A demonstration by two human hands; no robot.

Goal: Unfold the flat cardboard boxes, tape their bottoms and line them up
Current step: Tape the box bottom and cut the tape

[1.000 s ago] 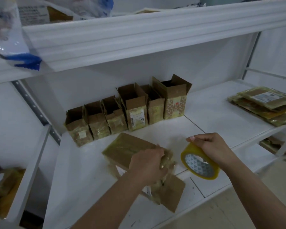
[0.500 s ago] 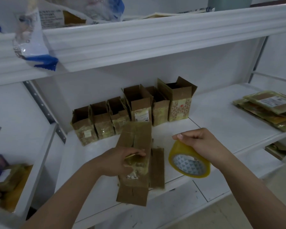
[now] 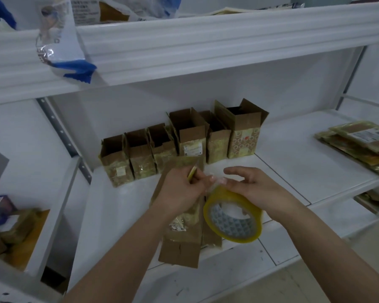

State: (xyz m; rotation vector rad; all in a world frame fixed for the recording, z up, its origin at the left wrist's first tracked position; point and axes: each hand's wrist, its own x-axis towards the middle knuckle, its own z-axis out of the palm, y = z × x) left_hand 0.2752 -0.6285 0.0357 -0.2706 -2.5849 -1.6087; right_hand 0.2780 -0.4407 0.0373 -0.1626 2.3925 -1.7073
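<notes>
A: Right, where does it stand?

B: The left hand (image 3: 179,191) pinches a small yellow tool, a cutter I think, between thumb and fingers (image 3: 202,179) and rests over the box being worked (image 3: 182,235), which lies on its side on the shelf (image 3: 293,171) under both hands. The right hand (image 3: 253,189) curls its fingers round the top of the tape roll (image 3: 233,217), at three o'clock of the left hand and touching it.

A: And the step?

B: Judging by the grip, drawing off a fresh length of tape for the bottom seam. I would hold the flaps flush first, lay the strip along the seam with some running up each side, rub it flat, then cut. Clear tape creases easily, so keep it taut.

A: Counts?

B: Six open boxes (image 3: 190,136) upright in a row at twelve o'clock, against the back wall. One box in hand. One roll. A stack of flat boxes (image 3: 359,143) at two o'clock, well apart; how many I cannot tell.
</notes>
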